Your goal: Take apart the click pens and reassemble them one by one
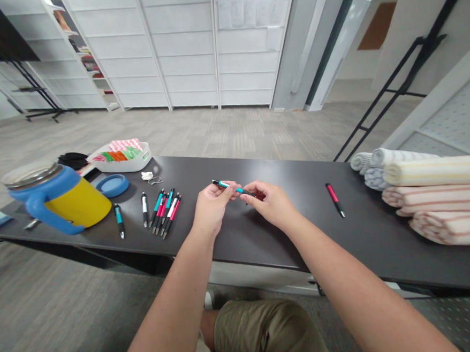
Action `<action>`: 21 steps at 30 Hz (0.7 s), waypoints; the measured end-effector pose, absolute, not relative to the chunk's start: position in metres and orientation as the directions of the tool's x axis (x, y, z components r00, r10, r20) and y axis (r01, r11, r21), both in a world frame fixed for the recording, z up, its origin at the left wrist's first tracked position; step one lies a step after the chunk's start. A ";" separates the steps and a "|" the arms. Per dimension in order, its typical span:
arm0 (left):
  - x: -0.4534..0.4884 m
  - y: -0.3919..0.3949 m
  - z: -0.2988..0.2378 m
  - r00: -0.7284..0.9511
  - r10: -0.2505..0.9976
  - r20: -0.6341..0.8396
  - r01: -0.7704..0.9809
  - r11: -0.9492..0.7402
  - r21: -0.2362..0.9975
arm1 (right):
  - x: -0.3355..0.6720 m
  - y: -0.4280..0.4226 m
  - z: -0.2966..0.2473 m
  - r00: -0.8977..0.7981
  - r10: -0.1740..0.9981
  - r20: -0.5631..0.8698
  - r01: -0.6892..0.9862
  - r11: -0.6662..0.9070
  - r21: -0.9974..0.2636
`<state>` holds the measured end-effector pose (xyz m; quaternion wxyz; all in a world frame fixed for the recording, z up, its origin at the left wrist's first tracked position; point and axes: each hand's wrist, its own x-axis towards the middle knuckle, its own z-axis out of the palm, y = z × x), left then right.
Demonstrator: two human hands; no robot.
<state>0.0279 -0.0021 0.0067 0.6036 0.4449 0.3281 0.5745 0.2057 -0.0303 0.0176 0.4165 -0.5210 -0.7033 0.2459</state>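
Observation:
Both my hands meet over the middle of the dark table (263, 238) and hold one teal and black pen (224, 185) between them. My left hand (212, 205) pinches the pen's left part, and my right hand (269, 200) grips its right end. To the left lies a bunch of several teal and pink pens (165, 206). Two single pens lie further left, a white one (144, 208) and a teal one (119, 218). A lone pink pen (335, 199) lies to the right of my right hand.
A yellow and blue mug (62, 201) lies on its side at the table's left, with a blue lid (112, 184) behind it. A white tray (121, 162) of coloured items stands at the back left. Folded and rolled towels (433, 194) are stacked at the right.

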 end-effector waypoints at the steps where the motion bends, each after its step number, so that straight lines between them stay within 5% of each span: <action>1: 0.028 -0.002 0.006 0.132 0.985 0.112 -0.407 -0.049 0.912 | 0.205 -0.031 0.018 -0.114 0.941 0.320 0.525 0.330 -0.784; 21: 0.026 -0.001 0.006 0.183 0.980 0.077 -0.423 0.007 0.906 | 0.206 -0.035 0.025 -0.199 0.934 0.298 0.629 0.354 -0.692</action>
